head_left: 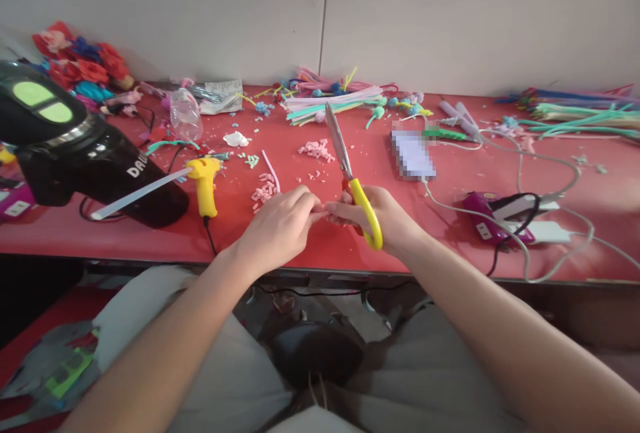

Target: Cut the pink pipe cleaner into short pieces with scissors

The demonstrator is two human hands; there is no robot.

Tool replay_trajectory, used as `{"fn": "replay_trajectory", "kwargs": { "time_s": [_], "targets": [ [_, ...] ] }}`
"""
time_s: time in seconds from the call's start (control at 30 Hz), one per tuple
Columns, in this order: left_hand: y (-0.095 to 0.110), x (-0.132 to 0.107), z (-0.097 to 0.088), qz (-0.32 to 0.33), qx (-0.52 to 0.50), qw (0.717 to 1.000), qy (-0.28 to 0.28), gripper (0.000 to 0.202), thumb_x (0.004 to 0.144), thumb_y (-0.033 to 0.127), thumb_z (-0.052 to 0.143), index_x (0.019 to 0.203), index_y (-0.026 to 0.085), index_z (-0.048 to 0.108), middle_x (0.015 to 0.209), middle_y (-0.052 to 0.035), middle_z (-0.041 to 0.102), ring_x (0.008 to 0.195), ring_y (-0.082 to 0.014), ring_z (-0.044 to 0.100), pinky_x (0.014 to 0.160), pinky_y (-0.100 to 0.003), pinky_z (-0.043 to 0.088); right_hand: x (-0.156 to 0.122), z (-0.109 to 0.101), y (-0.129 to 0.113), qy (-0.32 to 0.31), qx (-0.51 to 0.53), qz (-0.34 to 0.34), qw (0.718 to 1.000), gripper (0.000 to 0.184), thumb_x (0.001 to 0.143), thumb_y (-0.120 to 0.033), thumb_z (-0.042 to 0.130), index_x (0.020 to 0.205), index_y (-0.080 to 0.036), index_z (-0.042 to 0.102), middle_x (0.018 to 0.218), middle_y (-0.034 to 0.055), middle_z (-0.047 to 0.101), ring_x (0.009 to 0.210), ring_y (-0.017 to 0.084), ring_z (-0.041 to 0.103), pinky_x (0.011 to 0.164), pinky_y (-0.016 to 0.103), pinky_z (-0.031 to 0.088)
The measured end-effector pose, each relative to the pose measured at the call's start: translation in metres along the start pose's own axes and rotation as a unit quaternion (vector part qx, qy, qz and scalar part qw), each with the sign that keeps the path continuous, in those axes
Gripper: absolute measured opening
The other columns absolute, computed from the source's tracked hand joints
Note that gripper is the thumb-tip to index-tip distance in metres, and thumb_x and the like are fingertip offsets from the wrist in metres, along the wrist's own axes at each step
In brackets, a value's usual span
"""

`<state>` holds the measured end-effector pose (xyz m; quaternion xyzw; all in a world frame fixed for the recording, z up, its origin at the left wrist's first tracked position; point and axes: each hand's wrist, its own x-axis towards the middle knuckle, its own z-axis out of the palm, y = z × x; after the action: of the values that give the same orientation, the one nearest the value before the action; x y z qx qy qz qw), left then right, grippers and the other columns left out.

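My right hand (377, 213) is closed around scissors (367, 212) with yellow handles, their blades pointing up and away from me. The blades look closed or nearly so. Just beside it, my left hand (285, 223) is closed in a pinch, its fingertips meeting those of the right hand over the front of the red table (320, 256). Whatever sits between the fingertips is too small and hidden to name. A pile of short pink pieces (263, 193) lies beyond my left hand, with a longer pink pipe cleaner (271, 170) next to it. Farther back is another pink pile (317, 149).
A yellow glue gun (204, 186) and a large black tumbler-like container (115, 153) stand at left. Bundled pipe cleaners (335, 105) lie along the wall. To the right are a phone (413, 154), white cables (520, 160) and a purple power strip (483, 216).
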<state>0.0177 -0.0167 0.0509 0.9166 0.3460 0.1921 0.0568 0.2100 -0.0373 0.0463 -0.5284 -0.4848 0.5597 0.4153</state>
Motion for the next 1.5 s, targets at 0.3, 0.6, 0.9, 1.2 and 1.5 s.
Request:
{"fn": "replay_trajectory", "kwargs": {
  "time_s": [0.3,0.6,0.9,1.2,1.5],
  "targets": [
    [0.0,-0.004,0.005,0.002,0.018,1.0,-0.011,0.012,0.099,0.021,0.048,0.096,0.014,0.056,0.092,-0.0057,0.062,0.083,-0.0199,0.062,0.068,-0.034,0.044,-0.003,0.003,0.003,-0.009,-0.017,-0.006,1.0,0.038,0.065,-0.04,0.08,0.065,-0.02,0.048,0.063,-0.0011,0.061,0.058,0.01,0.052,0.048,0.024,0.028],
    [-0.004,-0.005,-0.001,-0.036,-0.016,0.999,0.003,0.011,0.095,0.026,0.058,0.096,0.015,0.058,0.095,-0.0056,0.065,0.087,-0.02,0.063,0.075,-0.033,0.048,-0.002,0.001,0.005,0.039,-0.021,-0.012,0.999,0.039,0.061,-0.039,0.082,0.069,-0.021,0.048,0.065,-0.0016,0.062,0.057,0.01,0.051,0.049,0.024,0.031],
    [0.002,-0.007,0.009,0.002,0.002,1.0,0.031,0.013,0.096,0.024,0.054,0.092,0.014,0.06,0.088,-0.0055,0.064,0.081,-0.019,0.063,0.07,-0.031,0.048,0.0,0.0,0.009,0.026,0.0,-0.018,0.999,0.04,0.061,-0.04,0.081,0.069,-0.021,0.047,0.064,-0.0013,0.061,0.062,0.013,0.057,0.051,0.025,0.033],
    [0.002,-0.007,0.009,0.003,0.006,0.999,0.046,0.015,0.097,0.025,0.052,0.091,0.014,0.061,0.088,-0.0053,0.064,0.078,-0.0173,0.062,0.069,-0.03,0.048,-0.002,0.001,0.01,0.023,-0.019,-0.014,0.999,0.037,0.063,-0.038,0.08,0.069,-0.021,0.047,0.063,-0.0016,0.061,0.058,0.011,0.052,0.051,0.026,0.032],
    [0.0,-0.007,0.01,0.023,-0.01,0.999,0.045,0.015,0.096,0.022,0.053,0.088,0.013,0.061,0.085,-0.0055,0.063,0.079,-0.0178,0.062,0.071,-0.031,0.049,-0.002,0.001,0.015,0.001,-0.015,-0.017,1.0,0.036,0.064,-0.038,0.081,0.07,-0.021,0.049,0.064,-0.0036,0.056,0.061,0.013,0.052,0.059,0.028,0.039]
  ]
}}
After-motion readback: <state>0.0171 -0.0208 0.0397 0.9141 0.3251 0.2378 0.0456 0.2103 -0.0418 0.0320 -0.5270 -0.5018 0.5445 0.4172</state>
